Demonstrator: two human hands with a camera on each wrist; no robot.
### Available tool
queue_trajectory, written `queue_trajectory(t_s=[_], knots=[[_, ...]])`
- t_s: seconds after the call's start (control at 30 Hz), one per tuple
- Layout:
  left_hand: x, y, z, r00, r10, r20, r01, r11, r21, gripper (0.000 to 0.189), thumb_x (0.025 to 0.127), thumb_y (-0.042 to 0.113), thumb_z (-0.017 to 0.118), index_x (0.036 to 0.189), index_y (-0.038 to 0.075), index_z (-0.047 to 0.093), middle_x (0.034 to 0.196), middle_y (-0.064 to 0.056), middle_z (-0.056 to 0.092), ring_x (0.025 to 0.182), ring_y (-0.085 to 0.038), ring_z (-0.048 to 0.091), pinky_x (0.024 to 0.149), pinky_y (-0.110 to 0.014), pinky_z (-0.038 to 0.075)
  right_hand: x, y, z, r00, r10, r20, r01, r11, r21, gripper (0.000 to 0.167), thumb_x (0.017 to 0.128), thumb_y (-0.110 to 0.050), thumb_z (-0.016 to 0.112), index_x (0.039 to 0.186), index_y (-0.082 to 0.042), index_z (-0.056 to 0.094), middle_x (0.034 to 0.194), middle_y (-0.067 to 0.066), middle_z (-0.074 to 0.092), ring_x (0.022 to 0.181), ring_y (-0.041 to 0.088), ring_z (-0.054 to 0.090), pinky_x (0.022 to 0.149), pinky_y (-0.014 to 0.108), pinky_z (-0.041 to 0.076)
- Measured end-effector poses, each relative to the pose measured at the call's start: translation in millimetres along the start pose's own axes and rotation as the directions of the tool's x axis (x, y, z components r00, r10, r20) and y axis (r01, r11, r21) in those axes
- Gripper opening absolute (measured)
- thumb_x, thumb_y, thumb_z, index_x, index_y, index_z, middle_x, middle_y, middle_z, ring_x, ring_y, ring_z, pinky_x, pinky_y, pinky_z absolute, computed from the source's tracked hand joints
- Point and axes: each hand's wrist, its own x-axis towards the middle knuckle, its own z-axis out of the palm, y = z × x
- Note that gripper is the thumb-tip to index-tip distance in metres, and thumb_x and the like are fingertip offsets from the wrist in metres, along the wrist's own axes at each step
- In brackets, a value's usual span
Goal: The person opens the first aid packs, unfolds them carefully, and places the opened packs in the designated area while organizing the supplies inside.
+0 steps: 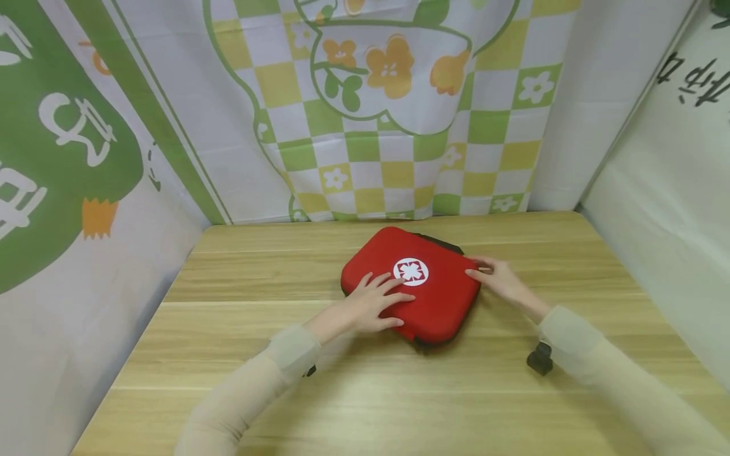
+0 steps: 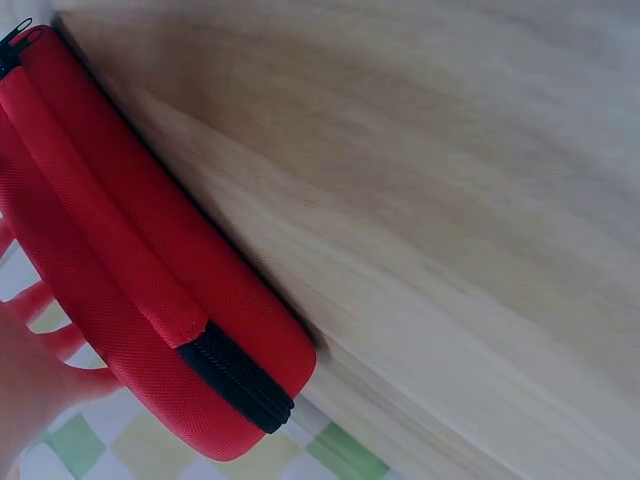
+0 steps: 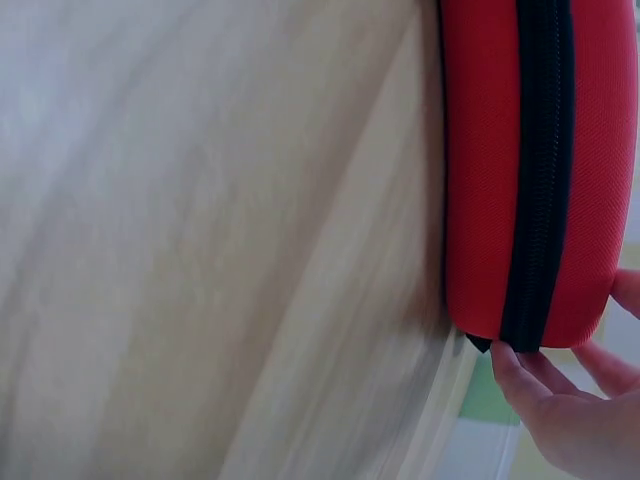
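A red zippered first-aid case (image 1: 439,304) with a round white emblem lies at an angle on the wooden table. My left hand (image 1: 376,304) rests on its lid with the fingers spread, partly over the emblem. At the case's right corner my right hand (image 1: 496,277) grips the edge, thumb on top and other fingers against the side. A black zipper (image 3: 540,190) runs round the side in the right wrist view, closed where it shows. Zipper pulls (image 2: 22,32) appear at the upper left of the left wrist view. A black strap-like piece (image 1: 439,242) sticks out behind the case.
The light wooden table (image 1: 256,354) extends around the case on every side. A green and yellow checked cloth (image 1: 399,158) hangs along the table's back edge. Printed white sheets (image 1: 656,190) stand on the left and right. Dark devices (image 1: 539,358) are worn at my wrists.
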Motion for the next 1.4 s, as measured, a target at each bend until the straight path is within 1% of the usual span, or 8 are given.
queue_trajectory(t_s=[0.2,0.47,0.83,1.0,1.07,1.17,1.27,1.4], knots=[[-16.8,-1.4,-1.0,1.000,0.007,0.002,-0.007,0.999,-0.034,0.052,0.085,0.048,0.049,0.133,0.032,0.037,0.143,-0.002,0.024,0.131,-0.028,0.017,0.105,-0.053,0.011,-5.6,-8,11,1.000,-0.005,0.006,0.005,0.999,0.034,0.047,0.089,-0.016,0.052,0.125,0.012,0.040,0.121,0.033,0.044,0.110,0.045,0.044,0.086,0.046,0.044],[-34.3,-4.1,-1.2,0.999,0.027,-0.022,-0.028,0.999,-0.045,0.052,0.084,0.047,0.050,0.131,0.030,0.038,0.141,-0.004,0.028,0.129,-0.028,0.020,0.104,-0.053,0.012,-11.2,-15,25,0.999,-0.047,-0.012,0.048,0.997,0.065,0.043,0.088,-0.010,0.052,0.123,0.012,0.041,0.123,0.034,0.040,0.108,0.048,0.043,0.087,0.048,0.043],[-50.4,-4.9,0.2,0.999,0.021,-0.032,-0.024,0.995,-0.096,0.051,0.083,0.046,0.052,0.130,0.029,0.040,0.141,-0.004,0.028,0.130,-0.028,0.019,0.105,-0.053,0.010,-18.0,-24,38,1.000,-0.005,-0.017,0.006,0.997,0.081,0.046,0.088,-0.013,0.053,0.125,0.011,0.039,0.121,0.033,0.043,0.107,0.046,0.045,0.087,0.046,0.044],[-53.3,-5.2,0.1,0.999,0.018,-0.040,-0.022,0.993,-0.112,0.050,0.084,0.045,0.052,0.130,0.029,0.041,0.141,-0.004,0.028,0.130,-0.028,0.019,0.105,-0.053,0.010,-18.7,-25,39,1.000,-0.029,-0.005,0.030,0.996,0.082,0.046,0.088,-0.012,0.052,0.125,0.012,0.038,0.121,0.033,0.042,0.106,0.046,0.046,0.085,0.045,0.046],[-53.5,-5.2,0.2,0.999,0.019,-0.040,-0.023,0.993,-0.114,0.050,0.084,0.045,0.052,0.130,0.029,0.041,0.141,-0.004,0.028,0.130,-0.028,0.019,0.105,-0.053,0.009,-21.8,-27,39,0.998,-0.058,-0.005,0.059,0.997,0.054,0.045,0.088,-0.010,0.053,0.124,0.012,0.039,0.121,0.033,0.042,0.105,0.047,0.046,0.084,0.046,0.046],[-53.4,-5.4,0.6,0.999,0.016,-0.035,-0.020,0.994,-0.110,0.050,0.084,0.046,0.051,0.130,0.029,0.041,0.141,-0.004,0.028,0.130,-0.028,0.019,0.105,-0.053,0.009,-30.6,-32,41,0.993,-0.114,-0.021,0.113,0.993,-0.042,0.042,0.085,-0.007,0.056,0.122,0.011,0.043,0.120,0.032,0.042,0.105,0.045,0.046,0.084,0.048,0.045],[-53.4,-5.5,0.7,0.999,0.011,-0.031,-0.015,0.994,-0.107,0.050,0.084,0.046,0.051,0.130,0.030,0.040,0.141,-0.003,0.028,0.130,-0.027,0.019,0.105,-0.052,0.009,-42.1,-39,45,0.985,-0.165,-0.049,0.156,0.975,-0.157,0.039,0.083,-0.006,0.059,0.118,0.007,0.049,0.117,0.027,0.045,0.102,0.041,0.047,0.084,0.050,0.044],[-53.4,-4.8,0.2,0.999,0.012,-0.038,-0.016,0.995,-0.102,0.049,0.084,0.046,0.051,0.130,0.030,0.040,0.141,-0.003,0.028,0.129,-0.027,0.020,0.105,-0.053,0.010,-56.6,-49,52,0.965,-0.250,-0.085,0.226,0.948,-0.226,0.033,0.080,-0.005,0.063,0.110,0.003,0.056,0.109,0.019,0.052,0.096,0.033,0.050,0.080,0.046,0.046]])
